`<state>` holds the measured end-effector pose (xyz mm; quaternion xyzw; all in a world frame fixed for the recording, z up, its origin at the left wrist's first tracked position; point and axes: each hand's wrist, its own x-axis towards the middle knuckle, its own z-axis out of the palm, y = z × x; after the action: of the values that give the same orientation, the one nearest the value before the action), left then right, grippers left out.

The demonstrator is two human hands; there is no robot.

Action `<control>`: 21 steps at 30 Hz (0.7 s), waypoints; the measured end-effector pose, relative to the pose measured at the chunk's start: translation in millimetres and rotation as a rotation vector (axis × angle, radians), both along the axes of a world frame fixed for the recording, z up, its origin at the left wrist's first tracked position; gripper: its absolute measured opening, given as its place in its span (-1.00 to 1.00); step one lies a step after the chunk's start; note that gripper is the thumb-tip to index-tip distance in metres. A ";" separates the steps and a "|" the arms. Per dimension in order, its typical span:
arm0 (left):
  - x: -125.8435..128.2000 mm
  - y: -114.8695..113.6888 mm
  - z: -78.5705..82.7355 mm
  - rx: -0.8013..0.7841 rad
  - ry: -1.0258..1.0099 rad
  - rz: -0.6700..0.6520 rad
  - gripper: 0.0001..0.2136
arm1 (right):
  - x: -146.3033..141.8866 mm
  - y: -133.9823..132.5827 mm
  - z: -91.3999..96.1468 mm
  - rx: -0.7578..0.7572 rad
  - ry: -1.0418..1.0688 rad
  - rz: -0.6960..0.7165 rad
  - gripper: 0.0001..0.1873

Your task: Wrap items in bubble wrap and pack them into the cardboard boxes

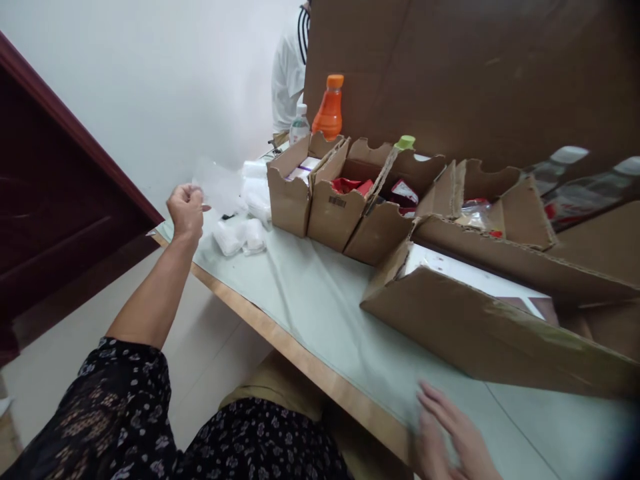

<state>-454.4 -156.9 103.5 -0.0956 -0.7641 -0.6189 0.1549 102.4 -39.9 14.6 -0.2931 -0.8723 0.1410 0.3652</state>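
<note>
At the far left end of the table, my left hand [186, 208] is closed in a pinch on a thin clear plastic bag [220, 185]. The bag spreads out to the right of the fingers, over several white plastic rolls or bundles [256, 190]. More folded white plastic bundles [240, 235] lie just below it on the table. My right hand [447, 437] is by the table's front edge at the bottom right, slightly blurred. Its fingers are stretched out, and nothing shows in them. A long cardboard box [500, 333] stands beyond it, with a white box [465, 270] inside.
Several cardboard bins [333, 210] with small packets line the back of the table [320, 293]. Behind them stand an orange bottle [329, 110] and clear bottles [565, 167]. A tall cardboard panel [450, 73] rises at the back, a person [289, 73] beside it. A dark red door [65, 193] is left.
</note>
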 end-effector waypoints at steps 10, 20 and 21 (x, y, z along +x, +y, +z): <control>7.3 -36.4 -37.6 -0.278 0.043 -0.102 -0.42 | -292.2 7.1 57.6 0.083 -0.305 0.603 -0.58; 134.7 -95.2 -78.5 -0.322 0.157 -0.136 -0.79 | -332.2 26.4 58.8 -0.188 -0.059 0.539 -0.59; 148.1 -95.0 -81.2 -0.291 0.135 -0.167 -0.78 | -314.0 25.8 60.8 -0.294 0.060 0.504 -0.63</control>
<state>-306.3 -251.8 22.3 -0.2214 -0.8228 -0.5047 0.1387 -211.6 -14.1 75.4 -0.1127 -0.8767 0.3605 0.2978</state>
